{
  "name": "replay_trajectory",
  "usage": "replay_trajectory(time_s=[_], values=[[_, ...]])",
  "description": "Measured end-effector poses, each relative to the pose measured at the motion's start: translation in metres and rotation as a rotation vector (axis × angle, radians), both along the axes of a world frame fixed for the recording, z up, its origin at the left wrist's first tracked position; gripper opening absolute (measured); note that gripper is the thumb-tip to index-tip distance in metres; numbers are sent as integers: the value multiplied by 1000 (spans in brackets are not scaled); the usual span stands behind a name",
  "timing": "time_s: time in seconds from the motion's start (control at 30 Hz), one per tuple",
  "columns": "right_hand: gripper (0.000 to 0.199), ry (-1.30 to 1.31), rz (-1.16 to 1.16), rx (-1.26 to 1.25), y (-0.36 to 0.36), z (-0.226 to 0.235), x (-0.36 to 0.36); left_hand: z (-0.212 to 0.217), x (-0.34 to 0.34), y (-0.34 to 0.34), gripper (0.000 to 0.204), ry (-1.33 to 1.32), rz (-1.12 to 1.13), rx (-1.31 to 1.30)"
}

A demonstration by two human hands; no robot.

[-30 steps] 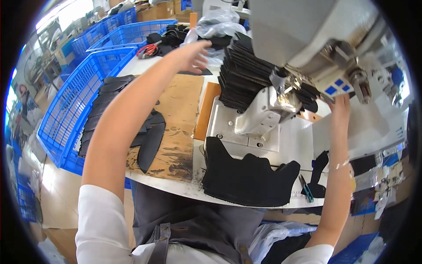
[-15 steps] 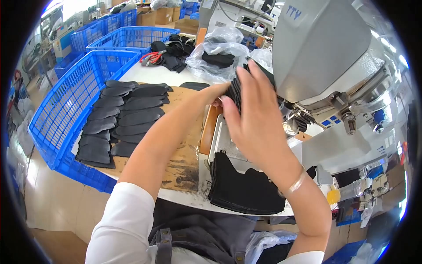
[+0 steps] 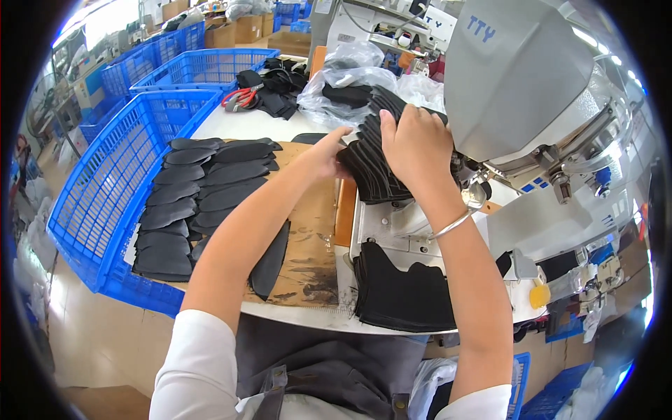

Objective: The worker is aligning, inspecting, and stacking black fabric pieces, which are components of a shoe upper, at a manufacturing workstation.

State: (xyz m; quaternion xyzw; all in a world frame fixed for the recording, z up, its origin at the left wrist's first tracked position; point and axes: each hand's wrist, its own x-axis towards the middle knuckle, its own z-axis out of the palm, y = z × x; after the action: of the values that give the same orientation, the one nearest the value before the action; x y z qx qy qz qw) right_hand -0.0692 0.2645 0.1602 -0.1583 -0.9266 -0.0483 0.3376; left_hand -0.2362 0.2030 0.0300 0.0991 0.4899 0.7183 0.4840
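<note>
A thick fanned stack of black fabric pieces [image 3: 373, 164] is held tilted above the machine bed, just left of the grey machine head. My right hand [image 3: 418, 143] grips it from above, with the thumb on its left face and the fingers curled over the far side. At its left edge is my left hand [image 3: 327, 155], the thumb raised and the other fingers tucked against the stack, their tips partly hidden. Nearer to me, a neat pile of black cut pieces [image 3: 402, 290] lies at the table's front edge.
Overlapping dark oval pieces [image 3: 171, 192] cover the left of a brown board [image 3: 311, 245]. A blue crate [image 3: 91, 203] stands beyond it. Red-handled pliers [image 3: 241, 99], black scraps and a clear plastic bag [image 3: 336, 91] lie behind. The large grey machine head [image 3: 518, 77] overhangs at right.
The stack has turned and now shows its fanned edges toward me. My right hand has gone from outstretched fingers to a curled grip, and my left hand has drawn back slightly to the left.
</note>
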Motion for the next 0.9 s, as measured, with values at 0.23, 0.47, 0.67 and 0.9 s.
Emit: replay_trajectory(time_s=[0.23, 0.47, 0.67, 0.9], values=[[26, 411, 544, -91, -18, -18, 13, 18, 27, -93, 74, -6, 40, 99], [42, 148, 346, -979, 40, -90, 34, 18, 31, -117, 69, 196, 38, -105], [79, 202, 280, -1537, 27, -90, 30, 10, 33, -101, 57, 101, -35, -13], [92, 202, 506, -1556, 28, -99, 33, 51, 59, -105, 45, 271, 48, -133]])
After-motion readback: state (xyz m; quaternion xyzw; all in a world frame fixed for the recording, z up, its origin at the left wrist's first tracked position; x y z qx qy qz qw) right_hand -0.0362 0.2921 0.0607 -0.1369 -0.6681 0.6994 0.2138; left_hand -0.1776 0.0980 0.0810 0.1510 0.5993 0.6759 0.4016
